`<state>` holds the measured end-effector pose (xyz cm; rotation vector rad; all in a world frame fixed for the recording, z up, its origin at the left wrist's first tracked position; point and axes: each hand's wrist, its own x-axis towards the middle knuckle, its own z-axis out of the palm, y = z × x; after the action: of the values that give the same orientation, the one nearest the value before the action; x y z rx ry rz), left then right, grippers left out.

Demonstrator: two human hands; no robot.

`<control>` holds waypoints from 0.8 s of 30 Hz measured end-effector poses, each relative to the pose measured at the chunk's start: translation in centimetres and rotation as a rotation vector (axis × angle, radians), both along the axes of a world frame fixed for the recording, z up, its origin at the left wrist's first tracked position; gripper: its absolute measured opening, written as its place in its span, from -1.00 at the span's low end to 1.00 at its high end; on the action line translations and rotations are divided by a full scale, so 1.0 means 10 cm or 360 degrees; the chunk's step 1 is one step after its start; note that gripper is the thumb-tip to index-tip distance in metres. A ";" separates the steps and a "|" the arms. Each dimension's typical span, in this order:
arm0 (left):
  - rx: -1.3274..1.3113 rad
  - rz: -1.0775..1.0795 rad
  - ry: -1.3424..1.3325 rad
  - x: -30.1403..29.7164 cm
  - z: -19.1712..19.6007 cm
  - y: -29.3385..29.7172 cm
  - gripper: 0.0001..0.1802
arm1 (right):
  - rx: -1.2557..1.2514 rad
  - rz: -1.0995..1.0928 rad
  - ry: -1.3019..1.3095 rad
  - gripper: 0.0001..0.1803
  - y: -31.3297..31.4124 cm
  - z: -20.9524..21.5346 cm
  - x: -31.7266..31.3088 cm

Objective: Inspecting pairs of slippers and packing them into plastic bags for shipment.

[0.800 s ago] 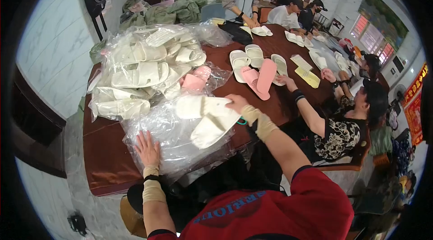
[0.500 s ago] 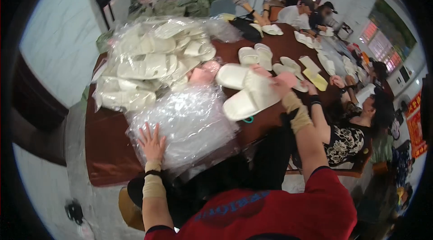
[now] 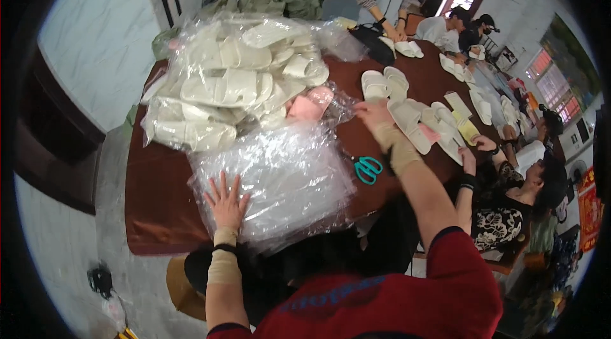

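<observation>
My left hand (image 3: pixel 228 207) lies with spread fingers, flat on a stack of clear plastic bags (image 3: pixel 286 176) near the table's front edge. My right hand (image 3: pixel 377 114) stretches across the table, fingers pinched at the loose edge of a clear plastic bag (image 3: pixel 345 108). Inside that plastic rests a pair of pink slippers (image 3: pixel 310 103). Just right of my right hand are white slippers (image 3: pixel 410 126) with a pink piece (image 3: pixel 429 133) beside them. Behind it lies another white pair (image 3: pixel 385 84). Teal-handled scissors (image 3: pixel 368 170) lie between the bag stack and my right forearm.
A large heap of bagged white slippers (image 3: pixel 229 87) covers the back left of the brown table (image 3: pixel 165 211). At right, a co-worker's hand (image 3: pixel 468 159) reaches toward white slippers (image 3: pixel 449 129) and a yellow card (image 3: pixel 466 127). Other people work along the far side.
The white slippers by my right hand have gone from over the table's middle to its right, and the hand has let go of them. The scissors are uncovered. My left hand stays on the bags.
</observation>
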<state>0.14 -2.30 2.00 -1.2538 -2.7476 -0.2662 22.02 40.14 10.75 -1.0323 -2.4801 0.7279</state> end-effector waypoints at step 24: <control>0.0125 -0.0083 0.0055 0.12 0.00 0.21 -0.36 | -0.0276 -0.0257 0.0868 -0.82 0.71 0.71 0.33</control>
<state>1.35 -0.17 1.98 -1.2988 -2.6507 -0.3503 25.37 47.20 17.85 -0.9249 -1.8744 1.0264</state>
